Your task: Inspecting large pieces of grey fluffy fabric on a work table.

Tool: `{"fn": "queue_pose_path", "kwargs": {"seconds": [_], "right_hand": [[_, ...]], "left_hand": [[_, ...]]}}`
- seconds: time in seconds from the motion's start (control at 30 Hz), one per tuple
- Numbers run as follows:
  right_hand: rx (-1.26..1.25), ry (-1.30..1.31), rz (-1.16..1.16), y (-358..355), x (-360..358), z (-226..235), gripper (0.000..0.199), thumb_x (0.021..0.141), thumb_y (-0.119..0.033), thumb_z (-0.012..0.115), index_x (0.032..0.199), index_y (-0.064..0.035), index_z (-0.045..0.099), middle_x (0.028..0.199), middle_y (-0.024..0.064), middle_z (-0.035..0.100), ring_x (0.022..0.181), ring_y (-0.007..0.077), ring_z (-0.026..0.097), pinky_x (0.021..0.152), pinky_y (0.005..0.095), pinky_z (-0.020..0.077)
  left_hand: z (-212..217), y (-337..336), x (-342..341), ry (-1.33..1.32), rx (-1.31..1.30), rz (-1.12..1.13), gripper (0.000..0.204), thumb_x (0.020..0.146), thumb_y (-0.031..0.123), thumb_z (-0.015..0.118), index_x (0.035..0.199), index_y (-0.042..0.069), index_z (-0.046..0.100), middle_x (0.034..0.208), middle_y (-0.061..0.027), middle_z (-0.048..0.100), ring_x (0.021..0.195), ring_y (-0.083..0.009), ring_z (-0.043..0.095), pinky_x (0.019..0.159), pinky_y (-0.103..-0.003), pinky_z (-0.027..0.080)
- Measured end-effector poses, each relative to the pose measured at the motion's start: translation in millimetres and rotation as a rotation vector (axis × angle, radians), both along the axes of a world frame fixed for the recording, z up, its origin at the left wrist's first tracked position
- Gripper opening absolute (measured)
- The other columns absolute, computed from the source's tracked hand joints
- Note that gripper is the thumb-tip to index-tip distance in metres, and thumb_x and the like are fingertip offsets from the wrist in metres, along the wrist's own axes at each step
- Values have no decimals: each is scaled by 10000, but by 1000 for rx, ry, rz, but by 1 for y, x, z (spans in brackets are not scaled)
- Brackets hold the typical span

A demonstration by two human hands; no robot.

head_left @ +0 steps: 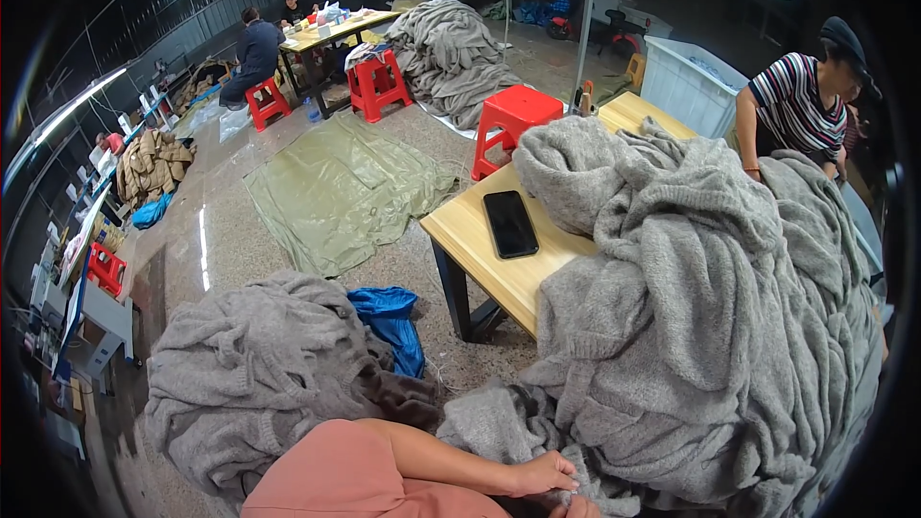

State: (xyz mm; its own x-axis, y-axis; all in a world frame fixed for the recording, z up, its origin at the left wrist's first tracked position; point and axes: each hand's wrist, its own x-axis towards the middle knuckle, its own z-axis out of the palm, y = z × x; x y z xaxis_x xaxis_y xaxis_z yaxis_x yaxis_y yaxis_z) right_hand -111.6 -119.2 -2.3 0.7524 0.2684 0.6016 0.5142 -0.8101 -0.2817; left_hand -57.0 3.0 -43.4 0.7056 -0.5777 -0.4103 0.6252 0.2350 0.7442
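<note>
My left hand (545, 473) reaches in from the lower left in a pink sleeve, and its fingers are closed on the edge of a grey knit garment (499, 427) that hangs off the table. Only a sliver of my right hand (579, 508) shows at the bottom edge, touching the same fabric; its grip is cut off. The garment runs up into a large heap of grey knitwear (700, 307) covering most of a wooden table (465, 230). A black phone (509, 223) lies flat on the bare corner of the table.
A second grey knit pile (259, 364) lies on the floor at left, beside a blue bag (389, 317). Beyond it are a green tarp (341, 192) and red stools (513, 120). A person in a striped shirt (796, 105) stands across the table. Other people sit at a far table (336, 31).
</note>
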Motion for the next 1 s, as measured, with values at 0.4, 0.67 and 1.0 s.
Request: {"fn": "queue_pose_path", "kwargs": {"seconds": [0.4, 0.67, 1.0], "right_hand": [[342, 225, -42, 3, 5, 1, 101, 752, -3, 519, 835, 41, 559, 752, 197, 549, 678, 377, 511, 616, 421, 420], [430, 483, -97, -5, -7, -17, 119, 776, -30, 499, 858, 34, 556, 799, 196, 557, 734, 363, 513, 707, 403, 413], [568, 924, -61, -11, 8, -3, 130, 766, -81, 542, 834, 29, 561, 728, 158, 570, 666, 325, 499, 634, 388, 408]], "left_hand": [[-13, 5, -2, -241, 32, 22, 75, 739, 59, 592, 748, -15, 599, 649, 34, 547, 616, -34, 455, 544, -213, 380], [-11, 9, 0, -709, 160, 36, 130, 687, 64, 562, 797, -3, 582, 665, -119, 577, 615, -162, 553, 589, -294, 429], [-20, 18, -3, -786, 230, -28, 174, 682, 19, 514, 838, -13, 584, 727, -117, 587, 683, -223, 578, 625, -305, 441]]}}
